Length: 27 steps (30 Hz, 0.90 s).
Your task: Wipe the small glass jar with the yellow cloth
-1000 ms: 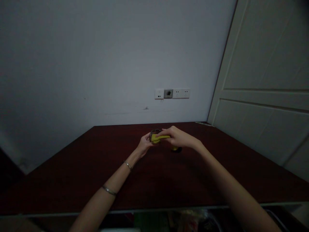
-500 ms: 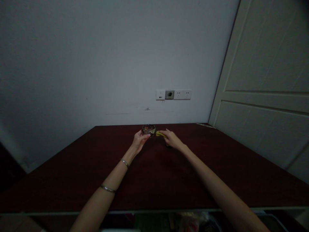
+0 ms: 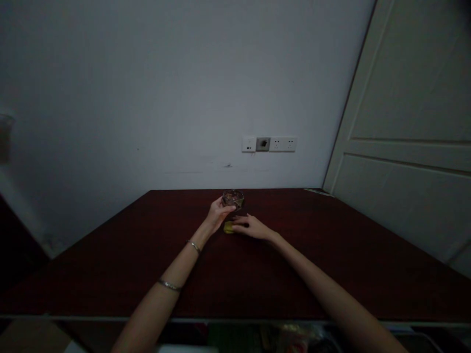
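Note:
My left hand (image 3: 217,214) grips a small clear, brownish glass bowl (image 3: 233,199) by its left side, thumb in front, above the far part of the dark red table (image 3: 206,289). Facets show on the bowl's wall. Just below and in front of it, my right hand (image 3: 253,227) reaches in from the right. Thumb and a finger pinch the right end of a small yellow cloth or sponge (image 3: 228,227); which of the two I cannot tell. Its other fingers stretch out above. The yellow piece is apart from the bowl and low over the tabletop.
Behind the table rises a pale wall with a row of sockets (image 3: 269,144). A panelled white door (image 3: 408,157) stands at the right. Below the table's front edge (image 3: 235,319), several items lie in shadow, among them something green (image 3: 233,338).
My right hand has moved nearer and to the left with the yellow piece, away from the bowl's side. The bowl stays in my left hand. The view has shifted slightly.

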### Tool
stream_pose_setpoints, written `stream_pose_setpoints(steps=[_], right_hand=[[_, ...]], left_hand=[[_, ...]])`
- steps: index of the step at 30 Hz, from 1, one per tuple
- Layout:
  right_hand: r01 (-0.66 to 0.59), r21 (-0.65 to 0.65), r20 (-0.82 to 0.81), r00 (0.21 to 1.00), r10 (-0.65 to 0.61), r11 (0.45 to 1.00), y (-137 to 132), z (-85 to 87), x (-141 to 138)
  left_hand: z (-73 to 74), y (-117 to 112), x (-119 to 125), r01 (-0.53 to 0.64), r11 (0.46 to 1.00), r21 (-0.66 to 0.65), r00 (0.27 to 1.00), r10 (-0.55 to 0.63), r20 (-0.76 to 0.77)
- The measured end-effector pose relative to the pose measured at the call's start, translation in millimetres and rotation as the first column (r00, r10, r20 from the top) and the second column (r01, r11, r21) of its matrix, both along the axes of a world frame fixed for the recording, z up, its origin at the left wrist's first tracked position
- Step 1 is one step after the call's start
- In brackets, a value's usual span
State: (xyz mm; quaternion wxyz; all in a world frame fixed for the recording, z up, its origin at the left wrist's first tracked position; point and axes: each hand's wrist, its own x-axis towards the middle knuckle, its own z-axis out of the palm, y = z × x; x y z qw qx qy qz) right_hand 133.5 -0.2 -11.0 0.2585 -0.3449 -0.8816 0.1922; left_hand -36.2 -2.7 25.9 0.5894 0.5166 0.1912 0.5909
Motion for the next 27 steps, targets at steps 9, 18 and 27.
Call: stream_pose_setpoints(steps=[9, 18, 27], right_hand=[[0.155, -0.022, -0.407, 0.901, -0.150, 0.988, -11.0, 50.9, 44.6], [0.157, -0.067, -0.453, 0.875, -0.170, 0.985, -4.1, 39.3, 24.1], [0.077, -0.060, -0.435, 0.895, -0.095, 0.995, -12.5, 42.9, 30.6]], left_hand=[[-1.2, 1.2, 1.2, 0.034, 0.999, 0.024, 0.999, -0.034, -0.017], [-8.2, -2.0, 6.7, 0.097, 0.995, 0.023, 0.991, -0.094, -0.096], [-13.4, 5.3, 4.6, 0.093, 0.987, 0.134, 0.949, -0.047, -0.313]])
